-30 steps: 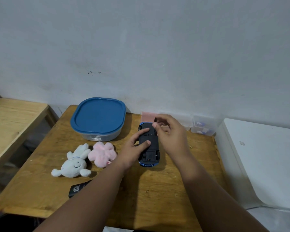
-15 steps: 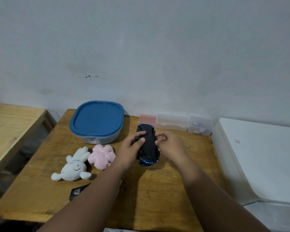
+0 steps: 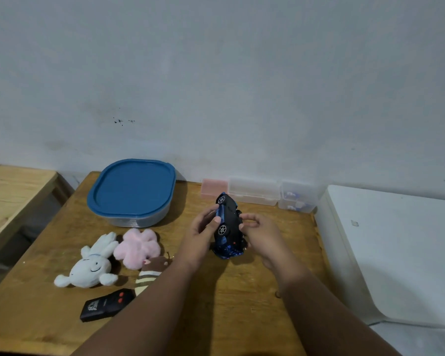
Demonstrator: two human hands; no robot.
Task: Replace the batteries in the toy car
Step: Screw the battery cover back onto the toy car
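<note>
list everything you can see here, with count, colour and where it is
toy car: 1, blue and black, tipped on its side between both hands
lidded container: 1, blue lid, back left of table
small boxes: about 4, one pink, rest clear, along wall
plush toys: 3, white, pink, brown striped, left side
remote: 1, black with red buttons, front left
table: 1, wood, centre
side table: 1, light wood, far left
white unit: 1, right
left hand: on car's left
right hand: on car's right
</note>
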